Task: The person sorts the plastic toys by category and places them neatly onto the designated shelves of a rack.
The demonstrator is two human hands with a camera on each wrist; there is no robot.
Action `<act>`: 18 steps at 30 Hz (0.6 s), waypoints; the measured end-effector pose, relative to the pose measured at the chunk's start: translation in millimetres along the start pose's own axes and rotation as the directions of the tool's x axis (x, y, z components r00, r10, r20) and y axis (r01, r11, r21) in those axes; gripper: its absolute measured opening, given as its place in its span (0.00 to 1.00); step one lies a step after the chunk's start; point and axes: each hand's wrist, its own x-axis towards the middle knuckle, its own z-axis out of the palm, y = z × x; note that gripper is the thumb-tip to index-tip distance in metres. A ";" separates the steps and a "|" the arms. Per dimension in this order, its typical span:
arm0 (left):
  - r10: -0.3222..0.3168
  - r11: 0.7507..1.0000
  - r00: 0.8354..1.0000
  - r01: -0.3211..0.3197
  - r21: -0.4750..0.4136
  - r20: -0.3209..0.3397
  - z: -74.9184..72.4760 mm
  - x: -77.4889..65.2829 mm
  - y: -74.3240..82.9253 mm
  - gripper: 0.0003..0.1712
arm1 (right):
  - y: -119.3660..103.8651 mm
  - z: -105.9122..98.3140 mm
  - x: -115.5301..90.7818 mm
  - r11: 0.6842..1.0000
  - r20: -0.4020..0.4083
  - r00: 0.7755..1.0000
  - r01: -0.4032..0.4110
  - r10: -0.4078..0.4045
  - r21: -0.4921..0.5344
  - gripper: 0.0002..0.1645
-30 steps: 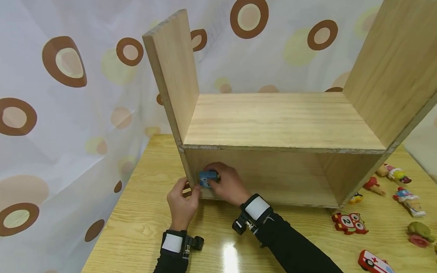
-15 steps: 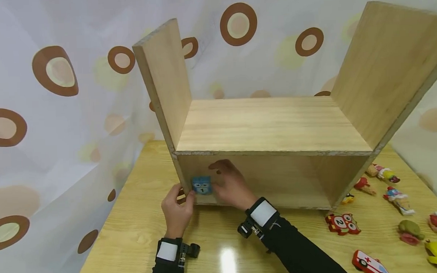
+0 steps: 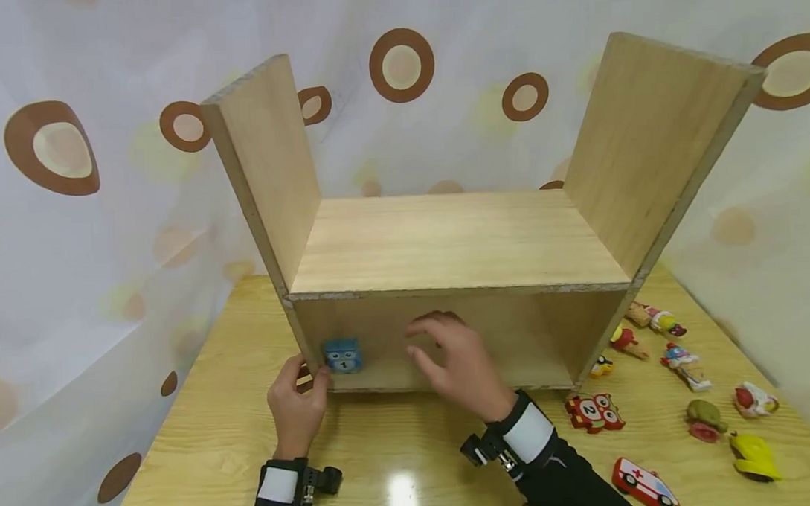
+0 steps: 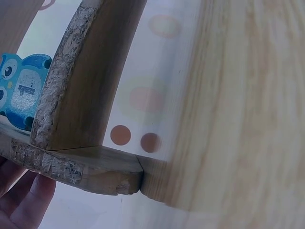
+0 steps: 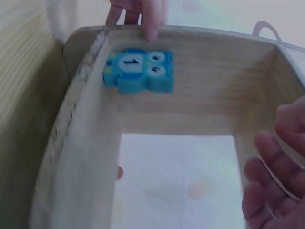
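A blue toy owl [image 3: 344, 357] marked with a 1 stands upright in the lower compartment of a wooden shelf [image 3: 458, 244], close to its left side panel. In the right wrist view the owl [image 5: 139, 70] sits in that corner, its face outward. My left hand [image 3: 295, 412] grips the lower front edge of the left panel, thumb on the edge and fingers round the outer side. My right hand [image 3: 464, 366] hovers in front of the compartment, right of the owl, fingers loosely bent and holding nothing.
Right of the shelf lie a red owl [image 3: 594, 413] marked 2, a red-and-white toy ambulance [image 3: 644, 484], a yellow toy [image 3: 754, 457], a green-and-pink toy [image 3: 705, 420] and several ice-cream-like toys [image 3: 686, 365]. Patterned cloth [image 3: 467, 117] hangs behind the wooden table [image 3: 204, 439].
My right hand has let go of the blue owl and drawn back to the right. The owl stays in the corner, and my left hand keeps its grip. The head view has shifted right.
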 end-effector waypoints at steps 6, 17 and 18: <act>-0.006 1.000 1.000 0.006 0.027 0.004 -8.3 -7.1 -5.5 0.17 | -3.7 -29.3 -20.1 0.998 0.033 0.999 0.033 -0.035 0.052 0.11; -0.087 0.996 0.996 0.087 0.007 -0.004 -3.0 -2.8 3.2 0.16 | 10.7 -98.5 -48.4 1.000 -0.121 0.993 -0.011 0.011 -0.002 0.20; -0.090 0.996 0.996 0.090 0.004 -0.004 -2.4 -2.8 3.9 0.16 | 12.8 -104.1 -50.9 1.000 -0.138 0.990 -0.018 0.015 -0.014 0.21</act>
